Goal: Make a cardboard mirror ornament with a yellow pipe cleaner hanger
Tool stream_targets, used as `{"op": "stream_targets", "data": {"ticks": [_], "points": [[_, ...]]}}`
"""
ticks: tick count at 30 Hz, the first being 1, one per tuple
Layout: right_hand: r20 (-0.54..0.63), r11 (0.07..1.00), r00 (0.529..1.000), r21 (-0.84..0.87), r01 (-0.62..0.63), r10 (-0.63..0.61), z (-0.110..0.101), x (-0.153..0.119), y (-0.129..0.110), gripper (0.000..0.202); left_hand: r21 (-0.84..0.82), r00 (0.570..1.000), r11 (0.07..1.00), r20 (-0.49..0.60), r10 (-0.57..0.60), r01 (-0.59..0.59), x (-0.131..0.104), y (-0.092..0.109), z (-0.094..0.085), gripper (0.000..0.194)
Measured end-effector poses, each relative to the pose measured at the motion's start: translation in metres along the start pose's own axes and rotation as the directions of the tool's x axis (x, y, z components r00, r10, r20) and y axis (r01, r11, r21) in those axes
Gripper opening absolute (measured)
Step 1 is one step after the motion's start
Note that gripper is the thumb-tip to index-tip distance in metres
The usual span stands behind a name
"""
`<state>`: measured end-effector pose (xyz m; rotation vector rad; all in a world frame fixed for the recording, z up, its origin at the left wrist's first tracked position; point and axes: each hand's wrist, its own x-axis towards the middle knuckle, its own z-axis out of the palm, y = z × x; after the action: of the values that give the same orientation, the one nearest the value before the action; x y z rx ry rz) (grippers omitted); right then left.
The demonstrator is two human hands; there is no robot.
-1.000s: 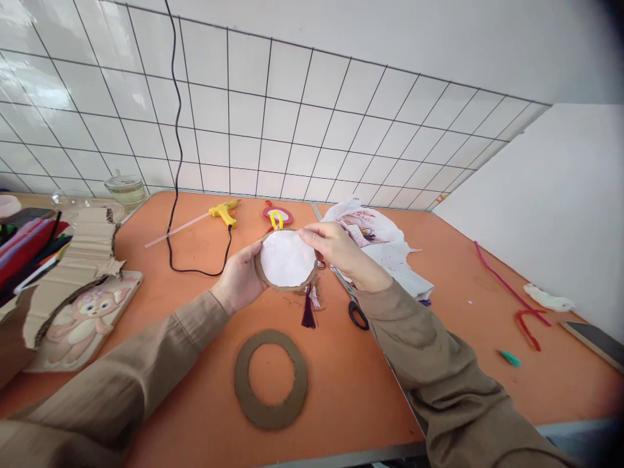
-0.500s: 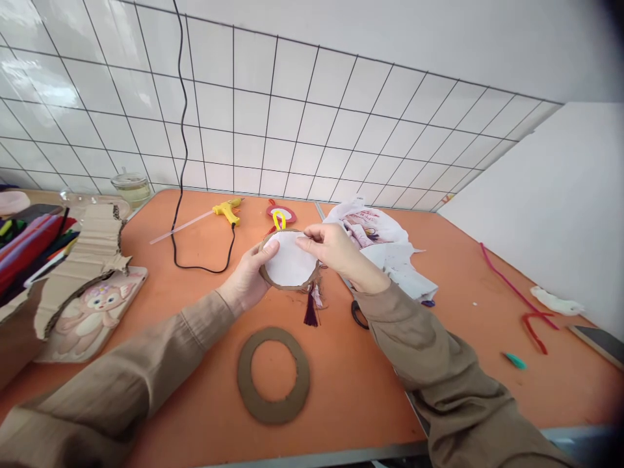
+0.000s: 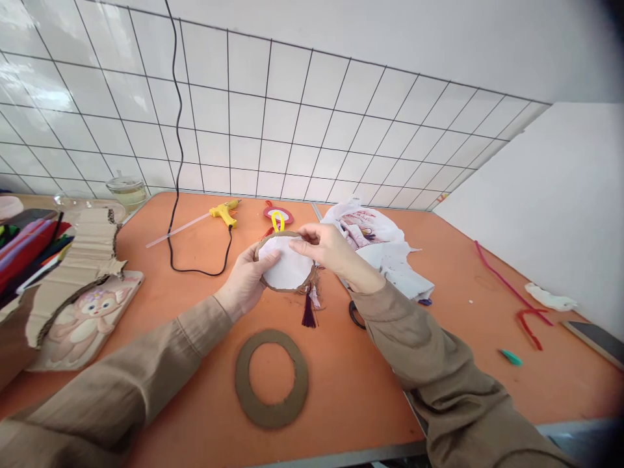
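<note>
Between my hands, above the orange table, is a round cardboard ornament [image 3: 288, 268] with a white paper face and a brown rim. A yellow loop [image 3: 277, 221] stands at its top, and a dark purple tassel [image 3: 309, 311] hangs below. My left hand [image 3: 247, 273] grips its left side, thumb flat on the white paper. At the upper right edge, my right hand [image 3: 324, 250] pinches the rim with thumb and fingers. Nearer to me lies a flat cardboard ring [image 3: 244, 377]. Behind the ornament is a small red and white round piece [image 3: 283, 215].
A yellow glue gun [image 3: 225, 212] with a glue stick and black cord lies at the back left. Torn cardboard [image 3: 80, 260] covers part of a cartoon-printed board [image 3: 97, 318]. White bags and paper [image 3: 390, 260] sit behind my right arm, scissors handle [image 3: 357, 315] beside it. Pipe cleaners [image 3: 507, 276] lie right.
My left thumb has slid further in over the white paper, and my right hand has shifted slightly left along the rim. The whole view has moved a little.
</note>
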<state>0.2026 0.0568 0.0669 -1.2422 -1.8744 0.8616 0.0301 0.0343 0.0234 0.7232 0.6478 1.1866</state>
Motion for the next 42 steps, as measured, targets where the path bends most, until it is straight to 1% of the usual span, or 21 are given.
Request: {"op": "stream_targets", "data": {"ticks": [2, 6, 10, 15, 18, 20, 23, 24, 25, 28, 30, 32, 34, 36, 37, 39, 42], "points": [[0.003, 1.000, 1.000, 0.022, -0.002, 0.002, 0.002, 0.000, -0.002, 0.036, 0.019, 1.000, 1.000, 0.007, 0.006, -0.006, -0.001, 0.000, 0.001, 0.044], [-0.019, 0.997, 0.998, 0.047, -0.054, 0.055, 0.005, 0.001, -0.004, 0.038, 0.046, 1.000, 0.999, 0.015, 0.023, -0.023, -0.003, -0.001, 0.003, 0.040], [-0.051, 0.991, 0.996, 0.120, -0.063, 0.069, 0.007, 0.001, -0.004, 0.036, 0.075, 0.999, 0.996, 0.010, 0.039, -0.040, -0.004, -0.002, 0.004, 0.037], [-0.033, 0.969, 0.995, 0.230, -0.089, 0.099, 0.010, 0.000, -0.006, 0.033, 0.086, 0.999, 0.995, 0.015, 0.041, -0.042, -0.004, -0.002, 0.004, 0.035], [-0.055, 0.974, 0.995, 0.218, -0.067, 0.081, 0.010, -0.001, -0.006, 0.034, 0.086, 0.999, 0.996, 0.029, 0.023, -0.025, -0.004, -0.001, 0.004, 0.036], [-0.011, 0.966, 0.997, 0.248, -0.073, 0.078, 0.006, -0.002, -0.006, 0.039, 0.088, 0.999, 0.996, 0.031, 0.019, -0.022, -0.004, 0.000, 0.005, 0.035], [0.116, 0.936, 0.991, 0.337, -0.102, 0.066, 0.001, -0.003, -0.006, 0.050, 0.100, 0.999, 0.995, 0.031, 0.014, -0.017, -0.004, 0.001, 0.005, 0.036], [0.133, 0.940, 0.990, 0.328, -0.096, 0.054, 0.001, -0.003, -0.006, 0.050, 0.106, 0.999, 0.994, 0.034, 0.009, -0.013, -0.004, 0.001, 0.005, 0.037], [0.121, 0.954, 0.992, 0.291, -0.077, 0.043, 0.001, -0.003, -0.006, 0.048, 0.115, 0.999, 0.993, 0.040, 0.003, -0.007, -0.005, 0.000, 0.005, 0.037], [0.007, 0.991, 0.999, 0.130, -0.034, 0.033, 0.007, -0.002, -0.004, 0.036, 0.136, 0.999, 0.991, 0.051, -0.007, 0.000, -0.005, -0.001, 0.004, 0.040], [-0.047, 0.995, 0.998, 0.092, -0.036, 0.041, 0.011, -0.001, -0.002, 0.032, 0.146, 0.999, 0.989, 0.053, -0.011, 0.003, -0.006, -0.001, 0.004, 0.042], [-0.041, 0.992, 0.998, 0.114, -0.051, 0.056, 0.012, 0.000, -0.001, 0.033, 0.145, 0.999, 0.989, 0.047, -0.018, 0.011, -0.006, 0.000, 0.004, 0.041], [0.031, 0.978, 0.997, 0.198, -0.069, 0.065, 0.009, 0.000, -0.001, 0.037, 0.138, 0.999, 0.990, 0.039, -0.025, 0.019, -0.006, 0.002, 0.004, 0.039], [0.119, 0.948, 0.992, 0.309, -0.083, 0.048, 0.002, 0.000, -0.003, 0.043, 0.131, 0.999, 0.991, 0.038, -0.022, 0.017, -0.005, 0.005, 0.005, 0.039], [0.138, 0.934, 0.990, 0.348, -0.082, 0.035, -0.001, -0.001, -0.004, 0.045, 0.130, 0.999, 0.992, 0.040, -0.017, 0.011, -0.005, 0.006, 0.006, 0.040], [0.104, 0.931, 0.994, 0.360, -0.059, 0.023, -0.006, -0.002, -0.008, 0.046, 0.127, 0.999, 0.992, 0.045, 0.001, -0.007, -0.004, 0.008, 0.006, 0.041], [0.036, 0.956, 0.999, 0.289, -0.050, 0.041, -0.004, -0.003, -0.011, 0.037, 0.124, 0.998, 0.992, 0.052, 0.025, -0.031, -0.003, 0.009, 0.007, 0.040]]}}
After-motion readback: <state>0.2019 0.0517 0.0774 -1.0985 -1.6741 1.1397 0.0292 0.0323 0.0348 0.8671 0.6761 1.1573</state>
